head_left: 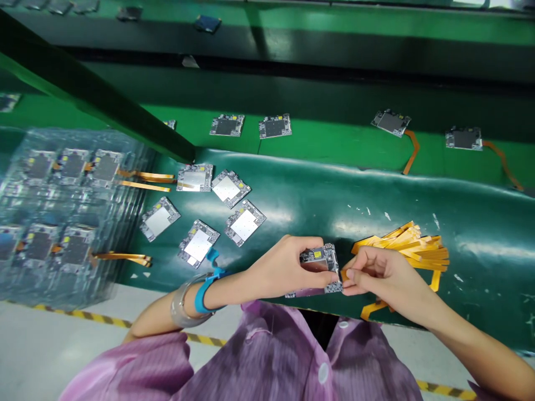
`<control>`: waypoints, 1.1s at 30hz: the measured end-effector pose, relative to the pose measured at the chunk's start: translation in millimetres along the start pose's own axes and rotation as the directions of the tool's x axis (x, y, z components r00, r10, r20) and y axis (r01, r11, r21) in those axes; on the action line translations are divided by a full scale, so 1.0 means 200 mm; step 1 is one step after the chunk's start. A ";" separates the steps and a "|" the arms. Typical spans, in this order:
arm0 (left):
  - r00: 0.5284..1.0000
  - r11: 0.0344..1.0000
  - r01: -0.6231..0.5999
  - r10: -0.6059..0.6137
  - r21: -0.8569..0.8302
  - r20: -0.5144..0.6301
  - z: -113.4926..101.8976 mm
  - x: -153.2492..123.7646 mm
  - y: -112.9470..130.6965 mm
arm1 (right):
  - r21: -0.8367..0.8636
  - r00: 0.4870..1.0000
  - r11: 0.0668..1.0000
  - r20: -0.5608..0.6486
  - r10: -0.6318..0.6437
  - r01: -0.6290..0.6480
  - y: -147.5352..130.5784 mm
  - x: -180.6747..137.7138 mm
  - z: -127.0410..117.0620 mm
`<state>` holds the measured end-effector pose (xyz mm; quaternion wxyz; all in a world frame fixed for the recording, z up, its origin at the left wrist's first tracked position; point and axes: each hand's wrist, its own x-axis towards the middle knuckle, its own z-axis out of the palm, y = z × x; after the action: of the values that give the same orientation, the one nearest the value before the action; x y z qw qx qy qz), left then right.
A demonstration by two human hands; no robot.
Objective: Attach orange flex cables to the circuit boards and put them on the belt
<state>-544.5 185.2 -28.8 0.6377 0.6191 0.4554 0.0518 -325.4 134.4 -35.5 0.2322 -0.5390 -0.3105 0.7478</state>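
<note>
My left hand (pixel 280 264) grips a circuit board (pixel 330 256) near the table's front edge, thumb and fingers at its sides. Another board edge seems to show beneath it, mostly covered by the hand. At the board's right edge, my right hand (pixel 382 273) pinches an orange flex cable (pixel 345 275); whether its end is seated in the connector I cannot tell. A length of orange ribbon (pixel 373 309) shows below that hand. Just behind the right hand lies a fanned pile of flex cables (pixel 418 245). A blue wrist strap (pixel 204 292) circles my left wrist.
Several loose boards (pixel 244 223) lie left on the green mat (pixel 305 195). Farther left, stacked clear plastic trays (pixel 137 211) hold boards with cables. Behind, a green conveyor belt (pixel 330 128) carries boards, two with cables attached (pixel 390 121). A green post (pixel 125 111) slants across the upper left.
</note>
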 end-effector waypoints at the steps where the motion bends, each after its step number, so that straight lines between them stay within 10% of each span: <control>1: 1.000 1.000 0.003 -0.003 -0.005 0.002 0.00 0.00 0.00 | 0.009 1.000 1.000 -0.010 -0.007 0.007 0.00 0.00 0.00; 33: 0.999 0.992 0.035 -0.031 -0.123 0.037 0.01 0.00 -0.02 | -0.125 1.000 0.992 -0.001 0.004 -0.004 0.03 -0.01 0.02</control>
<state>-544.7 182.2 -32.4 0.6834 0.5717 0.4502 0.0584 -329.3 127.0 -37.7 0.1967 -0.5534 -0.3554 0.7271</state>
